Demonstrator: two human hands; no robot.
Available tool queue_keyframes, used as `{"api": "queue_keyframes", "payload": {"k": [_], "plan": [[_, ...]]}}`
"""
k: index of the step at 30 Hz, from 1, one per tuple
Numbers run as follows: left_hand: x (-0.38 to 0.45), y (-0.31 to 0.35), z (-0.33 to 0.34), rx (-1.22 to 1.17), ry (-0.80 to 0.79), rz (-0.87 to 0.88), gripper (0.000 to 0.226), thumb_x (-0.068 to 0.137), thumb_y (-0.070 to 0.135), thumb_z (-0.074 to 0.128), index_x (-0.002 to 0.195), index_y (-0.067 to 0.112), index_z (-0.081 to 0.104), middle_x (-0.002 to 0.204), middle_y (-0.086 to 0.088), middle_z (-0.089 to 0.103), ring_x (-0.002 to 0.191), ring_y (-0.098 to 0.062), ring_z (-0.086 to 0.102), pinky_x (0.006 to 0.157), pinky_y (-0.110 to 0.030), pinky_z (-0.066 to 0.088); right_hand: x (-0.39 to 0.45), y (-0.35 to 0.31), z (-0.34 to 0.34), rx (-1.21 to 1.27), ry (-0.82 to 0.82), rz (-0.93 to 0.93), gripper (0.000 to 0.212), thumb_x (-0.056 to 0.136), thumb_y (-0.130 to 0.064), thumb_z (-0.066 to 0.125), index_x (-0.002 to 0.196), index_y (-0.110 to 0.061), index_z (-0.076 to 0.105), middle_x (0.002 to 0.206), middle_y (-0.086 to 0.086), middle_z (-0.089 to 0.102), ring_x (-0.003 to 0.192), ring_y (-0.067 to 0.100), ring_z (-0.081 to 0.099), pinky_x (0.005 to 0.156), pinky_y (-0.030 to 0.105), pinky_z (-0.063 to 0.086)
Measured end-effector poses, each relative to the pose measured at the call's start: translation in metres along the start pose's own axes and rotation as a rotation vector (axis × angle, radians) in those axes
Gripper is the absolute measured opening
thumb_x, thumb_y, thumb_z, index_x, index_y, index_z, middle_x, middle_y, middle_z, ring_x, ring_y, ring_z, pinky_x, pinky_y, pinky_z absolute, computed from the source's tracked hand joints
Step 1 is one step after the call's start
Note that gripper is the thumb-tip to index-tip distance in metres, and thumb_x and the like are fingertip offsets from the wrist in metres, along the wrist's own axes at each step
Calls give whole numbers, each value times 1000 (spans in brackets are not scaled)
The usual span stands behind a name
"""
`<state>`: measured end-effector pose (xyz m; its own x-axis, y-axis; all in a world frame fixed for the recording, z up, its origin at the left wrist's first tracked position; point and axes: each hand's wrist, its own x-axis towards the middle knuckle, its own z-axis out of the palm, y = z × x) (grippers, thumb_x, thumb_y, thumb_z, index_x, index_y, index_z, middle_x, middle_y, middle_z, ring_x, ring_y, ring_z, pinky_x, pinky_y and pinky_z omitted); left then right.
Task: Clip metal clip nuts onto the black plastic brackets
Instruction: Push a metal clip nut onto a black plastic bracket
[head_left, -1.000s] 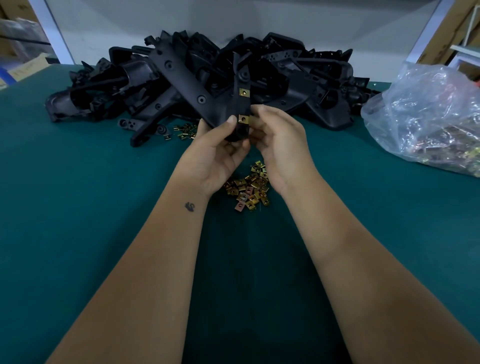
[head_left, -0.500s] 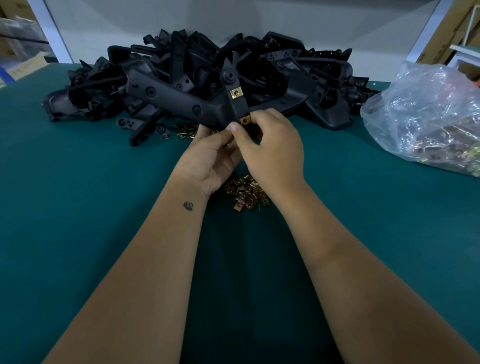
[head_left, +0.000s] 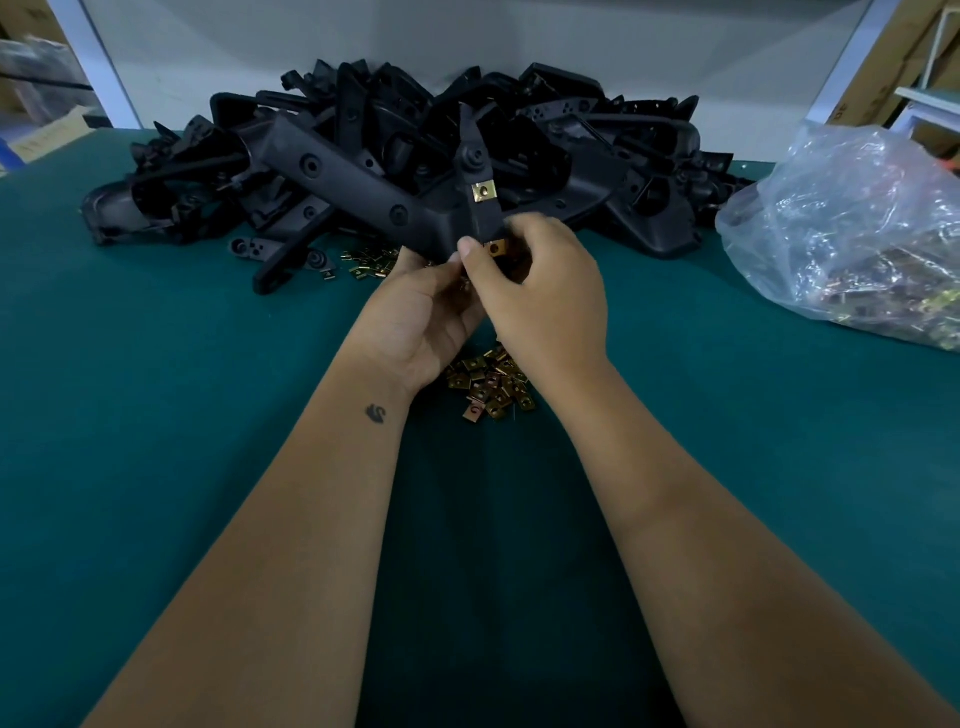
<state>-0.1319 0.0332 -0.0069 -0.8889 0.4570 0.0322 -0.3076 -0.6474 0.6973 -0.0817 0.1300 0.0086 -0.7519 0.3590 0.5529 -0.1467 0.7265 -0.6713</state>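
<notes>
Two clip nuts are showing on the black bracket (head_left: 363, 192) that both hands are holding up above the tabletop (head_left: 156, 415): an upper clip nut (head_left: 483, 190) sitting seated on the short upright arm, and a lower clip nut (head_left: 497, 248) pinched against that arm by the right hand (head_left: 540, 296). The left hand (head_left: 421, 317) is gripping the bracket's bend from below (its long arm is running up and to the left). Pressing the lower nut home is probably falling to the right hand, the nearer one.
</notes>
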Motion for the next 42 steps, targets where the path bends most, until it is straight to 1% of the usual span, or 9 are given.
{"api": "queue_keyframes", "payload": {"k": [3, 7, 15, 19, 26, 31, 35, 40, 42], "plan": [[-3, -1, 1, 65, -67, -34, 44, 101, -6, 35, 121, 25, 59, 104, -3, 75, 89, -16, 74, 71, -30, 59, 1, 1, -3, 55, 65, 15, 31, 88, -47, 64, 104, -21, 65, 99, -8, 62, 88, 7, 58, 75, 29, 50], [-1, -5, 4, 200, -88, -57, 49, 101, -8, 36, 122, 31, 57, 106, 2, 71, 86, -10, 72, 71, -29, 59, 3, 4, -4, 27, 134, 13, 28, 92, -42, 62, 80, -18, 57, 82, -7, 59, 74, 8, 53, 62, 26, 39], [0, -7, 4, 242, -72, -31, 42, 100, -7, 40, 118, 26, 58, 94, 4, 73, 82, -10, 72, 69, -28, 58, 3, 6, -3, 56, 95, 62, 32, 97, -42, 56, 76, -18, 54, 66, -10, 49, 61, 8, 44, 56, 27, 30], [0, -5, 3, 245, -21, -9, 18, 100, 9, 52, 113, 17, 62, 101, -3, 73, 89, -19, 70, 76, -32, 59, 5, 9, -4, 82, 95, 71, 38, 98, -41, 55, 77, -9, 56, 70, -1, 56, 65, 16, 50, 57, 32, 37], [0, -3, 2, 316, 75, 68, 16, 101, 18, 55, 110, 20, 69, 110, 0, 74, 102, -16, 69, 89, -35, 54, 2, 11, -2, 249, 48, 123, 29, 93, -41, 58, 80, -16, 60, 76, -7, 62, 72, 9, 56, 69, 36, 49], [-4, -3, 5, 236, 136, 70, 16, 101, 16, 56, 112, 17, 68, 106, -2, 76, 96, -16, 72, 84, -34, 59, -4, 11, 1, 354, -88, 110, 13, 90, -35, 64, 96, -23, 66, 85, -16, 66, 84, -1, 61, 76, 23, 52], [-8, 1, 8, 246, 197, 90, 11, 98, 17, 61, 104, 17, 71, 101, -2, 77, 94, -15, 73, 74, -30, 58, -7, 5, 3, 398, -56, 132, 9, 90, -27, 65, 94, -19, 68, 86, -10, 68, 83, 2, 62, 74, 20, 51], [-14, -1, 26, 380, 236, 138, 9, 96, 18, 65, 95, 22, 73, 104, 0, 76, 107, -22, 69, 98, -40, 55, -16, -2, -4, 516, 62, 273, 4, 87, -21, 69, 88, -18, 67, 83, -6, 66, 80, 7, 60, 73, 24, 48], [-18, -8, 40, 394, 250, 132, 9, 96, 20, 64, 94, 23, 72, 106, -2, 75, 110, -26, 68, 100, -44, 53, -18, -4, -13, 545, 143, 321, 5, 86, -21, 70, 87, -17, 67, 80, -9, 65, 75, 3, 59, 69, 20, 47]]}}
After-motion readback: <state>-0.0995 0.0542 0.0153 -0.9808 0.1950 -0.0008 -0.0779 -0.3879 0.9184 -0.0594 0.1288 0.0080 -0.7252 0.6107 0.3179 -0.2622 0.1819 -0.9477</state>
